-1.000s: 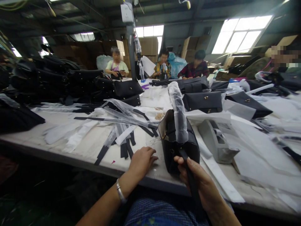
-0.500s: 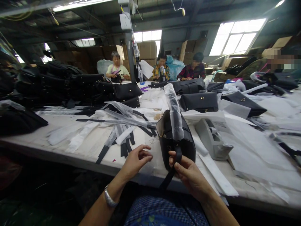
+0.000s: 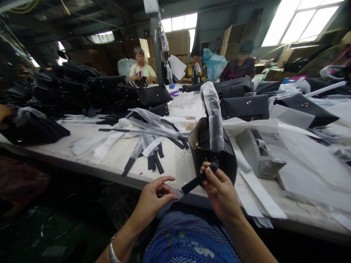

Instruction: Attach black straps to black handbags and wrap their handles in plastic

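Note:
A black handbag (image 3: 216,153) stands upright at the table's near edge, its handle wrapped in clear plastic (image 3: 215,117). My right hand (image 3: 219,190) pinches a black strap (image 3: 199,178) that hangs from the bag's near end and points its free end to the left. My left hand (image 3: 153,201) is off the table, just left of the strap's end, fingers pinched on a small clear plastic piece (image 3: 171,201). A bracelet sits on my left wrist.
Loose black straps and plastic sleeves (image 3: 148,146) lie on the white table (image 3: 55,153). A grey tape dispenser (image 3: 257,153) stands right of the bag. Black bags (image 3: 90,91) are stacked at the left, more at the back. Three people sit at the far end.
My left hand came off the table with a clear plastic piece and drew back toward me. My right hand lifted the strap's free end up and left.

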Demonstrator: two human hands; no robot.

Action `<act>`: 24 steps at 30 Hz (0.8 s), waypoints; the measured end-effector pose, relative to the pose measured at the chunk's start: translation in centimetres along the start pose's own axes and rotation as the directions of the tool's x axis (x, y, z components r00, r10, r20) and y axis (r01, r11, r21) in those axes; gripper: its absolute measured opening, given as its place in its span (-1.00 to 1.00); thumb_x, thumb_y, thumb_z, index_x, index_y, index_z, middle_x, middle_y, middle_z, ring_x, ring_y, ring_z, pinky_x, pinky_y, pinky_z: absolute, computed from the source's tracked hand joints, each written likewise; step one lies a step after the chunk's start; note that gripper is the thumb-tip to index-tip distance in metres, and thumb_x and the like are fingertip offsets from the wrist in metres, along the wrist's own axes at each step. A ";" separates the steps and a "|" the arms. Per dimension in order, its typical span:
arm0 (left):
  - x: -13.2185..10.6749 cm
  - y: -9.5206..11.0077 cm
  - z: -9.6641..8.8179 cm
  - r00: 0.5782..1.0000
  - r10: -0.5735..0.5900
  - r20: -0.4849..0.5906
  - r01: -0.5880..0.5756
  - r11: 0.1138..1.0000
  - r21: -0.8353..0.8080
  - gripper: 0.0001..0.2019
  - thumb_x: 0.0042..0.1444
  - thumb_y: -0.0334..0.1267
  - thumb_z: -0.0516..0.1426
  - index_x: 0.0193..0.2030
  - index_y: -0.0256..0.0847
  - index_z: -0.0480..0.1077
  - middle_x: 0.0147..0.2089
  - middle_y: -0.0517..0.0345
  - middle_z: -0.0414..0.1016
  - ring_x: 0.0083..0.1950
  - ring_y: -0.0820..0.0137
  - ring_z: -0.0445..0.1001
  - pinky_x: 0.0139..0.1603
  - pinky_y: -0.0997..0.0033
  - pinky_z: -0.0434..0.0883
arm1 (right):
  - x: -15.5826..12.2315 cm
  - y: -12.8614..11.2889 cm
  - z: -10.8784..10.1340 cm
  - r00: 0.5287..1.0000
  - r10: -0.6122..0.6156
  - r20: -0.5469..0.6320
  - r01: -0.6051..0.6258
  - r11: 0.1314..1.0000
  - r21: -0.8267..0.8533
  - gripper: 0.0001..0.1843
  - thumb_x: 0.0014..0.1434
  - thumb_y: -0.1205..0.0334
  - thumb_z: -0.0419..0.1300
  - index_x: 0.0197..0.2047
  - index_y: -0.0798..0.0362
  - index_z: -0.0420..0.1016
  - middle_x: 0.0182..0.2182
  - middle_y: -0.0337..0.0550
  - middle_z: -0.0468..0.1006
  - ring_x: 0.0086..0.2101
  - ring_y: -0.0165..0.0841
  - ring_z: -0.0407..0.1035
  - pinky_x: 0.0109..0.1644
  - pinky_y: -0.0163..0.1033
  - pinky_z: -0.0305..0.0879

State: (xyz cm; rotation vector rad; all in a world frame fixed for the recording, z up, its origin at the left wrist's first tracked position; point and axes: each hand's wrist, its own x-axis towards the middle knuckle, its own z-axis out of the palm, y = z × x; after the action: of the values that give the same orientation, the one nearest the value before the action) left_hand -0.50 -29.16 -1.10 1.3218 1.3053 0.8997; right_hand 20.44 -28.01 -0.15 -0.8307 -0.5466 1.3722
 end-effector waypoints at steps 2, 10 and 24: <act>-0.2 0.2 0.2 1.000 -0.004 0.006 0.004 1.000 0.019 -0.50 -0.08 -0.31 0.35 0.07 -0.24 0.46 -0.39 0.14 0.63 -0.31 0.30 0.59 -0.15 0.36 0.45 | 0.1 0.2 0.3 1.000 -0.008 -0.004 0.008 1.000 -0.001 -0.71 -0.04 0.15 0.48 -0.20 -0.03 0.68 -0.24 -0.15 0.59 -0.30 -0.39 0.37 -0.36 -0.37 0.28; -0.2 0.7 0.5 0.999 0.004 0.033 -0.005 1.000 0.012 -0.39 -0.05 -0.26 0.36 0.20 -0.19 0.41 -0.30 0.10 0.68 -0.25 0.27 0.63 -0.09 0.35 0.48 | 0.0 0.6 0.4 1.000 -0.026 -0.007 0.026 0.999 -0.031 -0.70 -0.04 0.14 0.48 -0.19 -0.04 0.67 -0.26 -0.16 0.61 -0.29 -0.38 0.39 -0.35 -0.34 0.26; 0.5 1.2 1.0 0.999 -0.036 0.010 0.037 0.993 -0.113 -0.42 -0.07 -0.24 0.36 0.16 -0.21 0.44 -0.29 0.09 0.68 -0.27 0.28 0.63 -0.15 0.38 0.51 | -0.1 1.3 0.2 0.998 -0.050 0.044 0.058 0.977 -0.204 -0.72 0.02 0.11 0.44 -0.18 -0.03 0.68 -0.24 -0.16 0.63 -0.35 -0.40 0.34 -0.33 -0.32 0.25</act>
State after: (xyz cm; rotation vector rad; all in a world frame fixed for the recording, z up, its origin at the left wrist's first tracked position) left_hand 0.78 -28.71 -0.20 1.2086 1.2501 0.9291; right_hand 19.44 -28.06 -1.05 -0.9503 -0.7457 1.2980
